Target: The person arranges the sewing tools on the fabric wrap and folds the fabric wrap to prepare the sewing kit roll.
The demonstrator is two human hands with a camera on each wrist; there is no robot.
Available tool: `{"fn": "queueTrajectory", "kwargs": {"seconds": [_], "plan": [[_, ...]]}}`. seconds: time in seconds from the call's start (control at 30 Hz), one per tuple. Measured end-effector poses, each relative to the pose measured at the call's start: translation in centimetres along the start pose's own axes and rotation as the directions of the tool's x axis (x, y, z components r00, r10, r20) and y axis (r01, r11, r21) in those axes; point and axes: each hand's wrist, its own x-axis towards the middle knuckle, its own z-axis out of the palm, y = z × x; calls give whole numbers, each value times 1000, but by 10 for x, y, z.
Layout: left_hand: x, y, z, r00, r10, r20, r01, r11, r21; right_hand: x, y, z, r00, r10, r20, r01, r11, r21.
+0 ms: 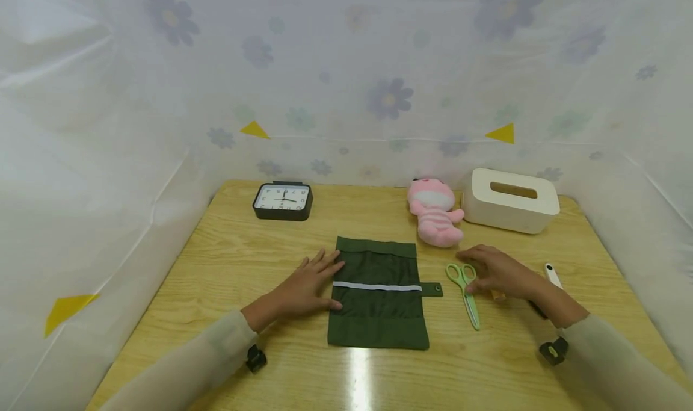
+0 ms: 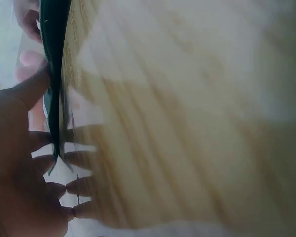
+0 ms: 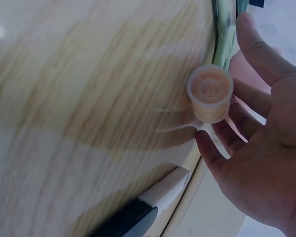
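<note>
A dark green fabric organizer point(image 1: 379, 333) with a white elastic band and a snap strap lies flat on the table. My left hand point(image 1: 310, 283) rests at its left edge, fingers spread, fingertips and thumb overlapping the fabric; the left wrist view shows the organizer's edge point(image 2: 53, 79) by the thumb. My right hand point(image 1: 500, 272) is over the right side with loosely bent fingers, thumb beside the light green scissors point(image 1: 470, 305). Under its palm sits a small peach translucent cylinder point(image 3: 210, 96), mostly hidden in the head view. The right hand's fingers curve around behind it without gripping.
A black-and-white long-handled item point(image 1: 552, 275) lies beyond the right wrist, partly covered by the arm. Toward the back are a black alarm clock point(image 1: 283, 200), a pink plush toy point(image 1: 435, 215) and a white tissue box point(image 1: 511, 200). Patterned curtains point(image 1: 346, 98) surround the wooden table point(image 1: 216, 266).
</note>
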Motion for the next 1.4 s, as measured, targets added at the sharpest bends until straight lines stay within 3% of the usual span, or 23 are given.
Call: {"fn": "queueTrajectory", "kwargs": {"seconds": [0.3,0.53,1.0,1.4], "plan": [[1,3,-1,1000,1,22,-3,998,59,2,6,6,999,24,34,-22,999,-44],[2,5,-5,999,0,37,-3,997,79,4,2,4,999,-10,31,12,998,-61],[2,5,-5,999,4,39,-7,996,87,12,-11,-2,992,44,115,-53,996,76],[2,4,-4,999,-6,46,2,995,98,11,-13,-6,995,38,91,-48,994,102]]}}
